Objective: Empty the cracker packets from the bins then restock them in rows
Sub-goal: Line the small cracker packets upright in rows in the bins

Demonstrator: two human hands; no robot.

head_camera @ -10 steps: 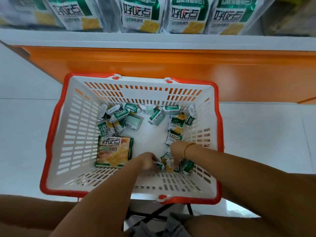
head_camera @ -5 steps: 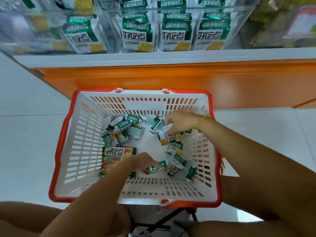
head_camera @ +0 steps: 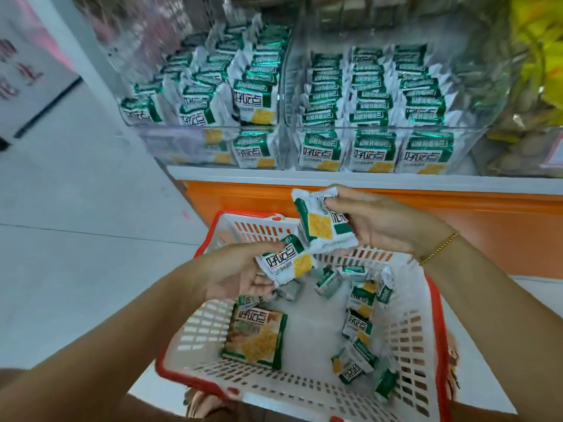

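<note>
My left hand (head_camera: 240, 272) grips a small green-and-white cracker packet (head_camera: 286, 263) above the basket. My right hand (head_camera: 374, 222) holds another cracker packet (head_camera: 323, 226) just above and to the right of it, and the two packets nearly touch. Below them the white basket with a red rim (head_camera: 438, 330) holds several loose small packets (head_camera: 358, 327) along its right side and one larger flat cracker pack (head_camera: 256, 336) at its left. On the shelf, two clear bins (head_camera: 286, 129) hold cracker packets standing in rows (head_camera: 374, 95).
An orange shelf front (head_camera: 457, 214) runs behind the basket under a white shelf edge (head_camera: 335, 178). Yellow and brown snack bags (head_camera: 530, 86) fill the bin at the right. White floor (head_camera: 76, 239) lies to the left.
Both hands rose out of the basket, each with a packet. The view tilted up, so the shelf bins with their rows now show.
</note>
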